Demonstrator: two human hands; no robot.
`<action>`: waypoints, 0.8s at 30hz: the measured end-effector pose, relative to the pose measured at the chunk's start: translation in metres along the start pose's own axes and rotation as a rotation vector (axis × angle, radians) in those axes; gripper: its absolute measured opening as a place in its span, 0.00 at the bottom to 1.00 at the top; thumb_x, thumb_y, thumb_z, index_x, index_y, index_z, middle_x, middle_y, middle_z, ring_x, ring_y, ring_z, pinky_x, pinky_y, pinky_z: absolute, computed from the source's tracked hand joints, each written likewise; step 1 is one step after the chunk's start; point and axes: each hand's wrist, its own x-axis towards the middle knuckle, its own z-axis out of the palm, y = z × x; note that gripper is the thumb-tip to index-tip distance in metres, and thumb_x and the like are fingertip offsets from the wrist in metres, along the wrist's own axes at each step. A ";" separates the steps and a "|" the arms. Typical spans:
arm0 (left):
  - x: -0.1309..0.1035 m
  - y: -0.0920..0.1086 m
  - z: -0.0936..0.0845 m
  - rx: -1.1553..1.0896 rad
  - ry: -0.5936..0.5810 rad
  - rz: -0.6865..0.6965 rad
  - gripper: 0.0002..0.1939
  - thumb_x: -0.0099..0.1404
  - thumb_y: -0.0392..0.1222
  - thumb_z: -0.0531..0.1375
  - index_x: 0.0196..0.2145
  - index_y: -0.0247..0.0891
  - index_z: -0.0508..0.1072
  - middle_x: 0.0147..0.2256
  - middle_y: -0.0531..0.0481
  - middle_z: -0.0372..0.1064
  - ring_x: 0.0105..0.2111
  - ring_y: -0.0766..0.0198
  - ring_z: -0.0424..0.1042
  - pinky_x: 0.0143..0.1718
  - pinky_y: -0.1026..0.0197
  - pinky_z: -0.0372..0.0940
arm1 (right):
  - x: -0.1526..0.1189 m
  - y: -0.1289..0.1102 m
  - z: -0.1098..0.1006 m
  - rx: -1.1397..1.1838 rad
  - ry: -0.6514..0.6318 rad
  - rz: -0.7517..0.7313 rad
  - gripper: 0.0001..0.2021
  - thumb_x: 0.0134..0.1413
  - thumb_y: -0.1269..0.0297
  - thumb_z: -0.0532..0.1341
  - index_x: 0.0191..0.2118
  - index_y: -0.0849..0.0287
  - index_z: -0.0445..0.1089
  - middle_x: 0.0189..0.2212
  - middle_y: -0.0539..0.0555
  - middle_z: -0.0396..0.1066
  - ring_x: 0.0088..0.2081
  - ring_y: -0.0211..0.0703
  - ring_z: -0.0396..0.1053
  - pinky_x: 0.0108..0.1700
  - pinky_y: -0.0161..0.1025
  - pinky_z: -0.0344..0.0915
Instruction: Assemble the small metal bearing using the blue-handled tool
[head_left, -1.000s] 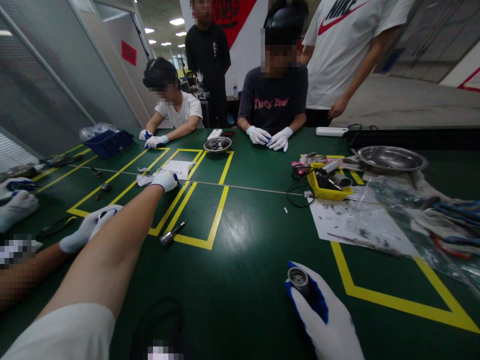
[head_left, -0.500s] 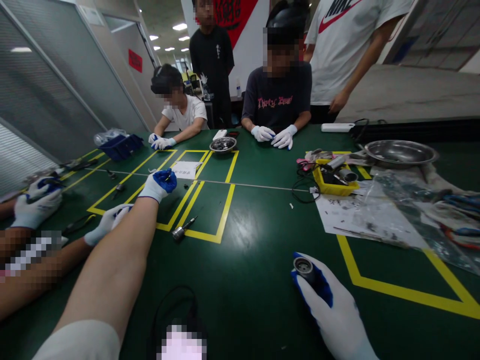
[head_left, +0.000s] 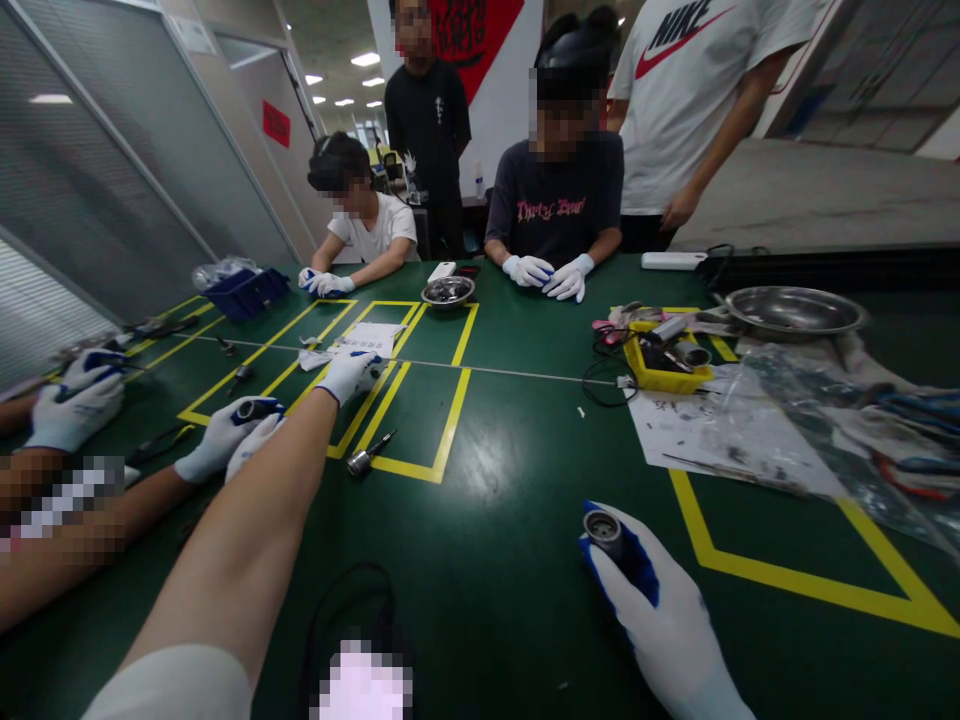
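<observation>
My right hand, in a white and blue glove, is wrapped round a dark metal cylinder whose round open end faces up. My left hand, gloved too, reaches far across the green table, palm down beside small dark parts; its fingertips are partly hidden, and whether they hold anything does not show. A written paper sheet lies just beyond it. Nearer to me, a metal piece with a thin shaft rests by the yellow tape.
Co-workers' gloved hands are at the left, one pair with a black cylinder. Across the table sit two people. At the right are a yellow bin, a steel bowl and plastic bags. A small steel bowl and a blue bin stand farther back.
My left hand has moved right and turned palm down towards the small parts. My right hand still holds the cylinder. A neighbour's black cylinder has come into view.
</observation>
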 end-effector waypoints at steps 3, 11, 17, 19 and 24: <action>0.004 -0.001 0.008 0.262 -0.012 -0.002 0.17 0.72 0.47 0.64 0.53 0.36 0.75 0.53 0.42 0.73 0.51 0.52 0.75 0.53 0.45 0.72 | 0.004 0.006 -0.002 -0.007 -0.049 0.044 0.37 0.55 0.37 0.56 0.63 0.56 0.71 0.59 0.61 0.75 0.64 0.69 0.67 0.64 0.62 0.64; 0.014 -0.007 0.020 0.588 0.082 0.067 0.10 0.56 0.48 0.71 0.31 0.40 0.82 0.43 0.35 0.81 0.56 0.35 0.74 0.55 0.47 0.67 | 0.011 0.019 -0.003 -0.017 -0.077 0.092 0.40 0.52 0.34 0.58 0.65 0.54 0.69 0.62 0.62 0.72 0.66 0.72 0.64 0.63 0.65 0.65; 0.008 -0.011 0.020 0.599 0.088 0.104 0.09 0.57 0.49 0.69 0.30 0.42 0.81 0.44 0.37 0.81 0.58 0.37 0.72 0.59 0.45 0.63 | 0.000 0.004 -0.001 -0.067 -0.007 0.097 0.37 0.56 0.36 0.54 0.64 0.53 0.70 0.60 0.62 0.74 0.63 0.71 0.68 0.63 0.65 0.64; 0.006 -0.010 0.019 0.560 0.087 0.100 0.07 0.54 0.46 0.70 0.27 0.41 0.79 0.43 0.37 0.81 0.58 0.37 0.71 0.60 0.44 0.62 | -0.004 -0.004 -0.001 -0.056 -0.005 0.077 0.35 0.58 0.39 0.54 0.63 0.54 0.71 0.59 0.61 0.75 0.62 0.68 0.69 0.63 0.63 0.65; 0.003 -0.008 0.017 0.356 0.063 0.051 0.09 0.48 0.38 0.70 0.21 0.41 0.72 0.35 0.40 0.79 0.56 0.37 0.71 0.57 0.46 0.64 | -0.006 -0.011 -0.001 -0.034 0.021 0.045 0.33 0.59 0.42 0.54 0.61 0.56 0.72 0.56 0.60 0.78 0.61 0.66 0.71 0.63 0.60 0.65</action>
